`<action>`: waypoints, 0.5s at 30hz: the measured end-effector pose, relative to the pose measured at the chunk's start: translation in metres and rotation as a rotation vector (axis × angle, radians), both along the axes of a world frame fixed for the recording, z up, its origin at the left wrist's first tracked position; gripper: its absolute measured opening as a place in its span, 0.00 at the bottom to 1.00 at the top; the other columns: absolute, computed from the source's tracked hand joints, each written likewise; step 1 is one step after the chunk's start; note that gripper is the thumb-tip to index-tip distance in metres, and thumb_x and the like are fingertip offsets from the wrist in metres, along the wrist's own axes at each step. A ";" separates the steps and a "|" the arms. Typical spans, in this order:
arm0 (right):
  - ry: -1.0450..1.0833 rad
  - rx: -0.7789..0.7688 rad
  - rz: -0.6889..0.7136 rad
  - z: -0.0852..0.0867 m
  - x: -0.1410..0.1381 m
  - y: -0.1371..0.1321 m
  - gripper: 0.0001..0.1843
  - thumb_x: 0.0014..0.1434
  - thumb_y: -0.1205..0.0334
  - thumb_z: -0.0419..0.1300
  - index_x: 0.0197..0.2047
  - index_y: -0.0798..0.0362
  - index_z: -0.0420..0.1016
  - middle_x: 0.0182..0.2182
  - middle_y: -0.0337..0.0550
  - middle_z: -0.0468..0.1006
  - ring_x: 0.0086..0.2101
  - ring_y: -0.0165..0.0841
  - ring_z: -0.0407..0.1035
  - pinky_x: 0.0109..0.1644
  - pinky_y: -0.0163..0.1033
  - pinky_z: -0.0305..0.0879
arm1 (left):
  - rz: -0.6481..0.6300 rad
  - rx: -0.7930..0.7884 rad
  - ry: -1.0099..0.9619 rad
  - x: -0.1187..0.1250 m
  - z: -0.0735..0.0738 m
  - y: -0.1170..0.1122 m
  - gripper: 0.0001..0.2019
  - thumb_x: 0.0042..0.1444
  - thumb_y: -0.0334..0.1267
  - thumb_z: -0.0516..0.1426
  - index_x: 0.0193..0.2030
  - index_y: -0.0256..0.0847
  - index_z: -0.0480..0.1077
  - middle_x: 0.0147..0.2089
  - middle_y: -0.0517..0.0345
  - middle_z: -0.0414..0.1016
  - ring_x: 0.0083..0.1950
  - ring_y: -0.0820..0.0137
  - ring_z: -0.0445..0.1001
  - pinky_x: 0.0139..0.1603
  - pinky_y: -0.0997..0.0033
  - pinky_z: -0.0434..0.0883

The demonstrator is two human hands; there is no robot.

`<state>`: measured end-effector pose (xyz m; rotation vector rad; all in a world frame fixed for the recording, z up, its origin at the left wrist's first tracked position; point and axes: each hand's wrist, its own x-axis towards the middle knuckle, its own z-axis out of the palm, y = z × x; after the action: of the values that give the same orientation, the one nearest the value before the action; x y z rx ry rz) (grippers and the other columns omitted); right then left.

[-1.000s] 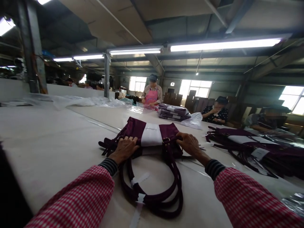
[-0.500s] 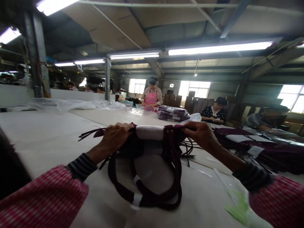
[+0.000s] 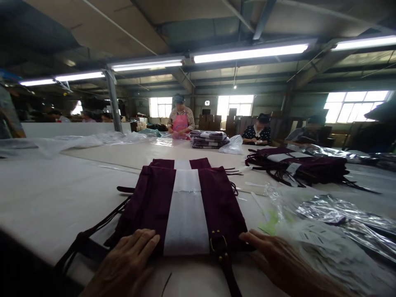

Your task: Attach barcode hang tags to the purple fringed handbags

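A dark purple bag (image 3: 151, 194) lies flat in front of me, with a white paper band (image 3: 187, 218) around its middle. At its near edge a strap with a brass-coloured buckle (image 3: 218, 244) hangs toward me. My left hand (image 3: 128, 251) rests on the near left part of the bag, fingers stretched out. At the near right corner, the fingertips of my right hand (image 3: 272, 253) touch the bag's edge; its fingers are extended, partly hidden behind one another. Another banded purple piece (image 3: 199, 163) shows just beyond the bag. Thin cords (image 3: 102, 222) trail off to the left.
To the right lie clear plastic and silvery bags (image 3: 334, 210) and a pile of purple bags (image 3: 309, 165). Farther back is another stack of purple bags (image 3: 208, 139). A person in a pink apron (image 3: 180, 122) stands across the table; others are at the right.
The bag, held up by both hands with its straps hanging down, now lies flat on the table. Both hands have come down toward me, and the view has swung right.
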<state>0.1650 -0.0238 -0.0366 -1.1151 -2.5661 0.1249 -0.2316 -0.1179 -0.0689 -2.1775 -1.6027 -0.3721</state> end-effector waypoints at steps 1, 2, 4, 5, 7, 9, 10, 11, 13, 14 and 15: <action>-0.012 0.007 0.000 0.000 0.001 -0.001 0.26 0.54 0.74 0.53 0.53 0.45 0.76 0.43 0.42 0.83 0.34 0.35 0.78 0.38 0.35 0.70 | 0.004 -0.045 -0.015 0.002 0.009 -0.001 0.26 0.49 0.31 0.62 0.57 0.49 0.73 0.56 0.53 0.79 0.54 0.55 0.78 0.53 0.56 0.76; -0.027 0.016 0.003 0.000 0.002 -0.003 0.26 0.54 0.74 0.53 0.53 0.46 0.75 0.44 0.44 0.83 0.34 0.35 0.78 0.38 0.36 0.70 | 0.006 -0.067 -0.031 0.006 0.019 -0.002 0.23 0.50 0.33 0.63 0.55 0.49 0.75 0.54 0.53 0.80 0.53 0.55 0.79 0.51 0.55 0.77; -0.056 0.031 0.010 -0.001 0.002 -0.005 0.27 0.54 0.75 0.52 0.55 0.48 0.75 0.46 0.47 0.82 0.34 0.36 0.78 0.37 0.37 0.71 | 0.004 -0.044 -0.078 0.020 0.039 -0.001 0.15 0.55 0.38 0.64 0.50 0.48 0.76 0.50 0.54 0.81 0.50 0.56 0.79 0.46 0.56 0.77; -0.065 0.031 0.012 -0.002 0.001 -0.007 0.27 0.54 0.75 0.52 0.55 0.49 0.75 0.47 0.48 0.82 0.34 0.36 0.78 0.37 0.37 0.71 | -0.009 -0.015 -0.106 0.031 0.047 0.001 0.12 0.57 0.38 0.63 0.49 0.48 0.76 0.49 0.55 0.80 0.49 0.57 0.79 0.45 0.57 0.77; -0.065 0.017 0.005 -0.004 -0.001 -0.008 0.26 0.54 0.75 0.51 0.54 0.51 0.75 0.47 0.50 0.81 0.35 0.37 0.78 0.37 0.38 0.72 | -0.070 0.001 -0.150 0.059 0.060 0.006 0.10 0.59 0.36 0.62 0.48 0.47 0.75 0.50 0.55 0.79 0.50 0.58 0.77 0.47 0.57 0.75; -0.060 -0.005 -0.008 -0.005 -0.003 -0.011 0.26 0.54 0.75 0.51 0.55 0.52 0.74 0.47 0.50 0.81 0.36 0.38 0.78 0.39 0.40 0.73 | -0.138 -0.108 -0.173 0.092 0.066 0.014 0.09 0.59 0.33 0.62 0.46 0.47 0.74 0.50 0.55 0.78 0.51 0.58 0.75 0.49 0.57 0.73; -0.058 -0.017 -0.011 -0.005 -0.004 -0.013 0.27 0.54 0.75 0.51 0.56 0.52 0.73 0.47 0.51 0.81 0.37 0.39 0.78 0.41 0.41 0.74 | -0.158 -0.185 -0.186 0.110 0.066 0.019 0.07 0.59 0.33 0.62 0.44 0.46 0.74 0.50 0.56 0.78 0.51 0.58 0.74 0.50 0.56 0.73; -0.053 -0.026 -0.009 -0.005 -0.003 -0.015 0.29 0.54 0.75 0.52 0.58 0.53 0.72 0.47 0.52 0.80 0.39 0.40 0.79 0.43 0.42 0.75 | -0.173 -0.253 -0.203 0.125 0.065 0.023 0.05 0.59 0.35 0.63 0.42 0.46 0.74 0.48 0.56 0.78 0.51 0.58 0.74 0.50 0.55 0.72; -0.023 -0.025 0.000 -0.005 0.001 -0.022 0.32 0.53 0.75 0.52 0.62 0.53 0.69 0.52 0.54 0.78 0.46 0.42 0.77 0.48 0.44 0.75 | -0.150 -0.314 -0.245 0.151 0.055 0.030 0.04 0.59 0.38 0.64 0.41 0.45 0.74 0.47 0.54 0.77 0.51 0.56 0.72 0.50 0.51 0.71; 0.000 -0.015 0.002 -0.006 0.004 -0.026 0.33 0.53 0.75 0.52 0.62 0.52 0.68 0.55 0.54 0.76 0.51 0.42 0.76 0.51 0.44 0.75 | -0.119 -0.308 -0.275 0.160 0.048 0.033 0.05 0.59 0.38 0.64 0.40 0.45 0.75 0.47 0.53 0.76 0.51 0.54 0.71 0.51 0.49 0.70; 0.025 -0.001 0.000 -0.008 0.009 -0.030 0.32 0.53 0.75 0.52 0.61 0.50 0.69 0.58 0.53 0.74 0.54 0.43 0.73 0.54 0.44 0.74 | -0.080 -0.287 -0.313 0.165 0.040 0.035 0.05 0.59 0.39 0.64 0.41 0.45 0.75 0.48 0.53 0.75 0.51 0.53 0.71 0.51 0.47 0.69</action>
<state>0.1739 -0.0539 -0.0444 -1.1065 -2.5449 0.1393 -0.0662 -0.0833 -0.0294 -2.5036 -1.8327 -0.5614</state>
